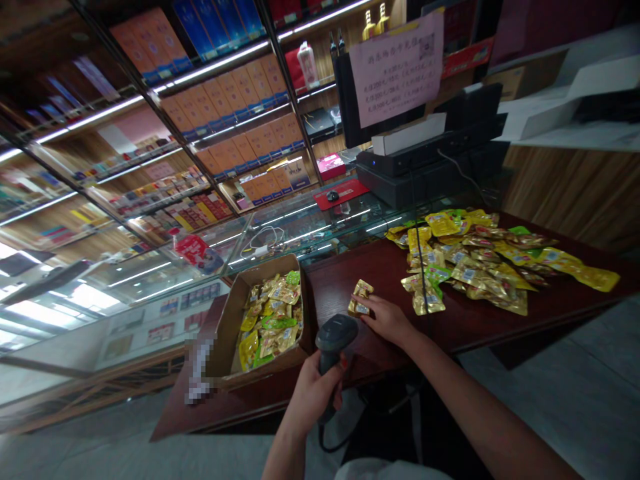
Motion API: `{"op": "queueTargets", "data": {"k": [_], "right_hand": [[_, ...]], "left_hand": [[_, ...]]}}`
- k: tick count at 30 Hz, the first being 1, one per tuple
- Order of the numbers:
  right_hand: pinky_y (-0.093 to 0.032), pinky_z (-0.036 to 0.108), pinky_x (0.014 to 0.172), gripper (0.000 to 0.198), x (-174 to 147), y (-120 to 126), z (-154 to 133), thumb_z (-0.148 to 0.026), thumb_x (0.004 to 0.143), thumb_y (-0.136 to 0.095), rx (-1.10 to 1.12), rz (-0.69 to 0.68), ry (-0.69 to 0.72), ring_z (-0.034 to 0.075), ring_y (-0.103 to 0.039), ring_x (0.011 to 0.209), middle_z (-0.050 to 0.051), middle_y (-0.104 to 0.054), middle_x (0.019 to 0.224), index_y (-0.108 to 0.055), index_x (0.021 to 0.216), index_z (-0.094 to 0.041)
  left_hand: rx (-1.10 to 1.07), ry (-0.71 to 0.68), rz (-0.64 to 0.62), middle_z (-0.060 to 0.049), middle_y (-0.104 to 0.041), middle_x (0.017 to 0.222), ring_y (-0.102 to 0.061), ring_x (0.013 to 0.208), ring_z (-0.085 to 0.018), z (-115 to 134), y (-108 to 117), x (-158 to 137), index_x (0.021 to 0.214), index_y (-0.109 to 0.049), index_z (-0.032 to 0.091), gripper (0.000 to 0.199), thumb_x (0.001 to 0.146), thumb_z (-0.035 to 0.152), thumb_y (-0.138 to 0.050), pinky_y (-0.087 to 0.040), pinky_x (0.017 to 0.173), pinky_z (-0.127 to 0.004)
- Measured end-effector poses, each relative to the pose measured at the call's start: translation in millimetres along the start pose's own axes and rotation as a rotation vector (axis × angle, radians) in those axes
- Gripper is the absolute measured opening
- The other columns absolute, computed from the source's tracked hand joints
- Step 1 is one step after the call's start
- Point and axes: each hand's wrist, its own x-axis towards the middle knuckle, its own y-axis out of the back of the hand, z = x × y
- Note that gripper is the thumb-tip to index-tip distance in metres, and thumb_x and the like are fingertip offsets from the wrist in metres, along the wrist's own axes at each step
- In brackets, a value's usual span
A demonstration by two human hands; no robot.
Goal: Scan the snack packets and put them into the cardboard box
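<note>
My left hand [314,392] is closed around the handle of a dark grey barcode scanner [337,333], whose head points up and away from me. Just past the scanner, my right hand [387,321] pinches a small gold snack packet [361,297] over the table. To the left stands an open cardboard box [224,347] holding gold, yellow and green packets [274,317]. On the right side lies a spread pile of similar packets [470,267]. A thin dark cable hangs down in front of that pile.
Dark red wooden table [333,283] under it all. Behind are a glass counter [295,227], a black mouse [333,195] on a red mat, and a monitor with a pink paper sign [397,73]. Shelves of orange boxes [225,100] rise beyond. A red bag [197,252] lies behind the box.
</note>
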Motion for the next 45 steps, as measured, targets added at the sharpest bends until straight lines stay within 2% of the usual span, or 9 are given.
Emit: {"op": "queueTargets", "data": {"k": [10,13,16,20,25,29,33,40,45], "right_hand": [[-0.051,0.042,0.101,0.049,10.1,3.6,4.1,-0.020,0.079,-0.066,0.376,0.226,-0.147,0.024,-0.067,0.111,0.007,-0.069,0.124,-0.064,0.127,-0.026],[-0.053,0.039,0.098,0.049,34.4,8.1,-33.4,-0.019,0.077,-0.068,0.625,0.209,-0.099,0.023,-0.068,0.108,0.006,-0.070,0.123,-0.063,0.125,-0.025],[-0.054,0.034,0.095,0.056,63.9,4.7,-92.0,-0.022,0.076,-0.072,0.841,0.044,0.086,0.019,-0.067,0.109,0.004,-0.066,0.128,-0.058,0.129,-0.026],[-0.056,0.034,0.088,0.070,85.2,-5.7,-130.9,-0.027,0.076,-0.075,0.688,-0.101,0.185,0.017,-0.069,0.096,0.004,-0.070,0.113,-0.048,0.141,-0.028],[-0.048,0.041,0.099,0.047,61.8,5.1,-67.6,-0.026,0.088,-0.061,0.094,0.142,-0.002,0.023,-0.062,0.113,0.012,-0.065,0.125,-0.054,0.135,-0.021],[-0.040,0.047,0.101,0.042,17.0,43.3,-7.3,-0.024,0.091,-0.054,-0.449,0.306,-0.257,0.032,-0.051,0.125,0.017,-0.060,0.132,-0.056,0.132,-0.015],[-0.039,0.046,0.093,0.038,-19.8,75.0,13.6,-0.024,0.093,-0.051,-0.754,0.346,-0.376,0.035,-0.052,0.119,0.020,-0.065,0.120,-0.058,0.127,-0.011],[-0.037,0.048,0.090,0.037,-22.0,72.4,13.9,-0.018,0.090,-0.054,-0.772,0.285,-0.349,0.034,-0.058,0.105,0.019,-0.069,0.098,-0.061,0.126,-0.016],[-0.047,0.039,0.089,0.061,-3.0,57.5,13.8,-0.014,0.076,-0.067,-0.341,0.231,-0.323,0.027,-0.064,0.100,0.015,-0.061,0.119,-0.057,0.136,-0.023]], "left_hand": [[-0.066,0.043,0.082,0.007,-0.051,0.048,-0.046,0.031,-0.009,-41.6,-3.0,20.6,0.085,-0.057,0.018,0.026,0.081,0.043,-0.065,-0.036,0.033,-0.017],[-0.126,0.054,0.091,0.007,-0.052,0.048,-0.046,0.030,-0.009,-50.2,-3.7,24.0,0.086,-0.057,0.018,0.030,0.079,0.046,-0.066,-0.036,0.032,-0.018],[-0.162,0.048,0.095,0.007,-0.052,0.047,-0.046,0.029,-0.010,-50.7,-2.7,25.4,0.084,-0.057,0.018,0.033,0.077,0.048,-0.068,-0.037,0.031,-0.019],[-0.163,0.043,0.104,0.007,-0.051,0.045,-0.046,0.028,-0.010,-50.9,-0.8,25.9,0.075,-0.055,0.019,0.034,0.076,0.050,-0.068,-0.037,0.031,-0.020],[-0.173,0.026,0.091,0.008,-0.052,0.049,-0.046,0.028,-0.009,-54.3,-0.2,27.5,0.084,-0.056,0.018,0.030,0.078,0.046,-0.067,-0.036,0.031,-0.019],[-0.193,0.040,0.060,0.008,-0.052,0.050,-0.045,0.029,-0.009,-51.9,-0.1,27.5,0.087,-0.057,0.018,0.033,0.077,0.047,-0.068,-0.036,0.030,-0.018],[-0.180,0.042,0.071,0.008,-0.052,0.048,-0.045,0.029,-0.009,-49.4,-0.2,26.3,0.088,-0.057,0.018,0.035,0.076,0.049,-0.069,-0.037,0.030,-0.018],[-0.178,0.063,0.091,0.009,-0.052,0.047,-0.047,0.028,-0.010,-51.1,-1.3,27.8,0.087,-0.057,0.019,0.039,0.073,0.052,-0.072,-0.037,0.030,-0.019],[-0.160,0.081,0.099,0.008,-0.053,0.048,-0.047,0.028,-0.010,-49.0,-2.1,27.8,0.086,-0.058,0.019,0.039,0.073,0.053,-0.072,-0.037,0.030,-0.019]]}}
